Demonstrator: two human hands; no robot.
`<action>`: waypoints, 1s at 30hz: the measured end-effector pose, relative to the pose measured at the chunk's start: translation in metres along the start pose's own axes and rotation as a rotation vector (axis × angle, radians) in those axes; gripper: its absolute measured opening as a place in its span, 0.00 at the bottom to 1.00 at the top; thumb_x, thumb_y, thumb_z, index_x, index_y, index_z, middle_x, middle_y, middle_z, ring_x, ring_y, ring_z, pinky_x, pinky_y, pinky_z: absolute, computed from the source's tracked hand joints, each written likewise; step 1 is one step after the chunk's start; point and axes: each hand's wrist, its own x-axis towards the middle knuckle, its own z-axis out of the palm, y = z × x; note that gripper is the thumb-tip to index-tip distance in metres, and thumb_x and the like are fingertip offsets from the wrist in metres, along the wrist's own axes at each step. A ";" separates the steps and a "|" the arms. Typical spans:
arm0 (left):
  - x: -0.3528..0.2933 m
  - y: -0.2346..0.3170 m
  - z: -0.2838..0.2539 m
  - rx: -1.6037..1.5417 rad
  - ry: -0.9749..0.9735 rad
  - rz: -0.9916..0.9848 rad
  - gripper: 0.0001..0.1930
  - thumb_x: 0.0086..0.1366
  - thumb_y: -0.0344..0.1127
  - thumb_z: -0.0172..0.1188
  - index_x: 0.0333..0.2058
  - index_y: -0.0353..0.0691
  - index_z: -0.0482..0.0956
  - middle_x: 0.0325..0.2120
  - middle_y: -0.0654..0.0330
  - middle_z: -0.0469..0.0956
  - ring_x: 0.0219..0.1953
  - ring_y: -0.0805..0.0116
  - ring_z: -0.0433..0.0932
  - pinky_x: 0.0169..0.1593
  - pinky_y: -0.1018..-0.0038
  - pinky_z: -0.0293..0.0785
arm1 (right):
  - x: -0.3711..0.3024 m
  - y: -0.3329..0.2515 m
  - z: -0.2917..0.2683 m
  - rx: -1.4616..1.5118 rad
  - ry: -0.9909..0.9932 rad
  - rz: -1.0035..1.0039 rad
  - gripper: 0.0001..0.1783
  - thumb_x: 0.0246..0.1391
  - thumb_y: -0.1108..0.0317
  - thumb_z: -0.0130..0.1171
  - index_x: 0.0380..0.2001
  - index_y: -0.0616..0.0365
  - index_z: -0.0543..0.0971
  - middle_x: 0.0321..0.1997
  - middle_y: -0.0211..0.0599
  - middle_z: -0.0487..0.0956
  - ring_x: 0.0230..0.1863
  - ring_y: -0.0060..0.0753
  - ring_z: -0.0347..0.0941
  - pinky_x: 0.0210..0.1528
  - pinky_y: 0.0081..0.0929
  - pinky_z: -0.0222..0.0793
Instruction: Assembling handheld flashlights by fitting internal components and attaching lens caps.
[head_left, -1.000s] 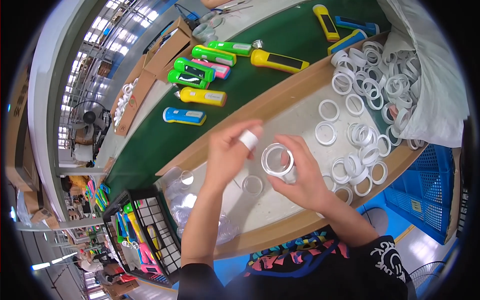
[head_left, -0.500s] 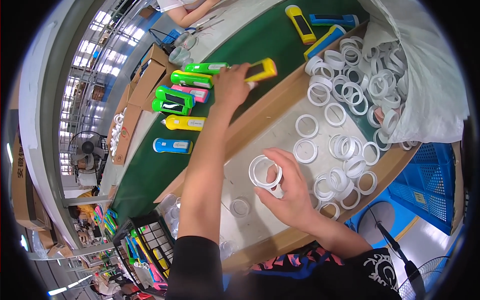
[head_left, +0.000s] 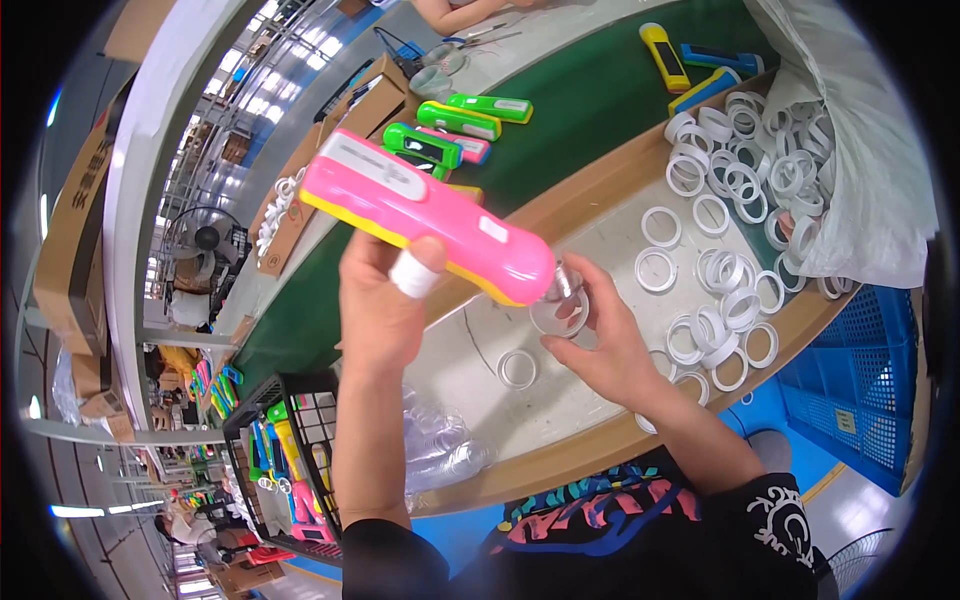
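Note:
My left hand, its thumb wrapped in a white band, is closed around a pink and yellow flashlight. The flashlight lies tilted, its bulb end down toward the right. At that end my right hand grips a white ring between thumb and fingers. A small silvery reflector part shows between ring and flashlight; whether the ring touches the flashlight I cannot tell. Below them a clear round lens rests on the cardboard tray.
Many white rings fill the tray's right side, some spilling from a white bag. Green flashlights lie on the green belt. A black basket of flashlights stands left, a blue crate right. Another person's arm rests beyond.
My left hand has come back from the belt, bringing the flashlight in front of me. My right hand's ring is now at the flashlight's bulb end. The view has shifted.

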 end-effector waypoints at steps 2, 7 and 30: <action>-0.017 0.001 0.005 -0.142 0.009 -0.071 0.23 0.56 0.35 0.65 0.48 0.34 0.68 0.46 0.52 0.75 0.48 0.62 0.75 0.51 0.66 0.72 | -0.003 0.008 0.008 0.085 -0.011 -0.036 0.41 0.40 0.76 0.65 0.59 0.58 0.58 0.51 0.42 0.68 0.42 0.29 0.70 0.40 0.25 0.69; -0.049 0.004 -0.008 -0.119 -0.004 -0.094 0.25 0.56 0.34 0.65 0.50 0.35 0.66 0.46 0.51 0.75 0.49 0.60 0.74 0.53 0.66 0.70 | -0.001 0.012 0.007 0.225 -0.044 -0.060 0.32 0.40 0.72 0.68 0.50 0.60 0.66 0.44 0.41 0.73 0.41 0.30 0.74 0.43 0.26 0.70; -0.144 -0.038 0.010 -0.198 -0.161 -0.044 0.33 0.52 0.31 0.67 0.55 0.42 0.58 0.53 0.47 0.66 0.52 0.52 0.71 0.51 0.59 0.72 | -0.018 -0.019 0.012 0.649 -0.085 0.114 0.16 0.63 0.59 0.40 0.43 0.62 0.68 0.39 0.38 0.72 0.41 0.26 0.69 0.47 0.23 0.65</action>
